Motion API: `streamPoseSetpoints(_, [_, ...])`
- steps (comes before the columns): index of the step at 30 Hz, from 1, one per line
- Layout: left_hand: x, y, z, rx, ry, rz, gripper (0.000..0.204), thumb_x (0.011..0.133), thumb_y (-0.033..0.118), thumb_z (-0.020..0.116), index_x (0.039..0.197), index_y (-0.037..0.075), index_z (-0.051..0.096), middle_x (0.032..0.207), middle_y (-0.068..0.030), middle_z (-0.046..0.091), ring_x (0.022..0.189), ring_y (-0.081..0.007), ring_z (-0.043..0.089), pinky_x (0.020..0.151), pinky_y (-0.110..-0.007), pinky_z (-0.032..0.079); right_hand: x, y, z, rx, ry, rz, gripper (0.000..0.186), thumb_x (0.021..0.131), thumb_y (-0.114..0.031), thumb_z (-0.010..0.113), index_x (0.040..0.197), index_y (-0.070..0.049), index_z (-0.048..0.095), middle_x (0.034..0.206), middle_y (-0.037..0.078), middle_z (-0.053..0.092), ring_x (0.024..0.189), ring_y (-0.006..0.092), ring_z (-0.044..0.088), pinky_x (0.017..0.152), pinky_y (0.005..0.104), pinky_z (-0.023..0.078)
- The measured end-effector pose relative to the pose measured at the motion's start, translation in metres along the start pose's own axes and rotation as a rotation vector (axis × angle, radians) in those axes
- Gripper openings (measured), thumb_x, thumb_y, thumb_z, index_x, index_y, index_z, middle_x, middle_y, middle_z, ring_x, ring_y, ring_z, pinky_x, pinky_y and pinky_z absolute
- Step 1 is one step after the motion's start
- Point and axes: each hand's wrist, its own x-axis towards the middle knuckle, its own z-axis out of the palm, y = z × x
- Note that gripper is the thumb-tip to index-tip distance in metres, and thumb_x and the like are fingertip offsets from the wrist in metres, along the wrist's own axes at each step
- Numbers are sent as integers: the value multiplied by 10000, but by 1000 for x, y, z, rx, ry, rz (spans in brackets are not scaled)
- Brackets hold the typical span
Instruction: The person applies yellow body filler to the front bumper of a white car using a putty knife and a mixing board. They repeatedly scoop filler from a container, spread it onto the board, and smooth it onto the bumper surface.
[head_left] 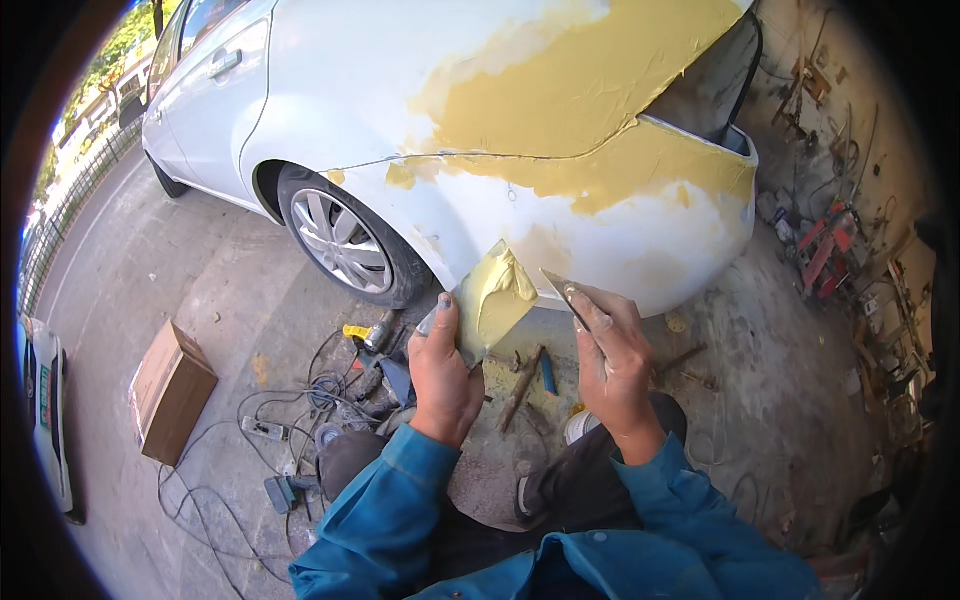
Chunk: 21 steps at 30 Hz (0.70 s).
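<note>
My left hand (440, 375) grips a flat putty board (485, 335), its thumb on top. A lump of pale yellow body filler (507, 288) sits on the board's upper part. Just to the right, my right hand (612, 360) is closed around a thin putty knife (562, 292), the blade edge-on and pointing up toward the board, apart from it. Both hands are in front of the rear side of a white car (350, 90). Yellow filler (560, 90) is spread over its rear quarter panel and onto the bumper (640, 250).
A cardboard box (175, 395) stands on the concrete floor at the left. Tangled cables (325, 390) and a power tool (380, 332) lie beside my left knee. The car's rear wheel (345, 240) is ahead left. Clutter with a red metal piece (828, 250) lines the right wall.
</note>
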Motion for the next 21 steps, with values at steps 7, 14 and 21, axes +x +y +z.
streamPoseSetpoints(7, [-2, -4, -4, 172, 33, 198, 375, 1206, 268, 638, 1261, -85, 751, 1229, -107, 788, 1056, -153, 737, 957, -347, 594, -8, -19, 19, -96, -178, -137, 528, 872, 93, 782, 1356, -111, 825, 1320, 134, 731, 1215, 394, 681, 1072, 498, 574])
streamPoseSetpoints(14, [11, 34, -3, 101, 217, 322, 399, 1204, 271, 636, 1299, -108, 719, 1269, -147, 784, 1091, -214, 775, 965, -384, 626, 18, 21, 15, -358, -48, -202, 444, 910, 18, 784, 1326, -125, 840, 1295, 103, 752, 1157, 352, 698, 980, 466, 572])
streamPoseSetpoints(21, [22, 29, -14, 58, 306, 184, 374, 1202, 280, 602, 1389, -29, 700, 1306, -116, 792, 1154, -225, 788, 969, -398, 626, 86, 64, 36, -756, 32, -356, 499, 944, -39, 751, 1394, -240, 821, 1435, 54, 701, 1267, 299, 622, 1108, 501, 469])
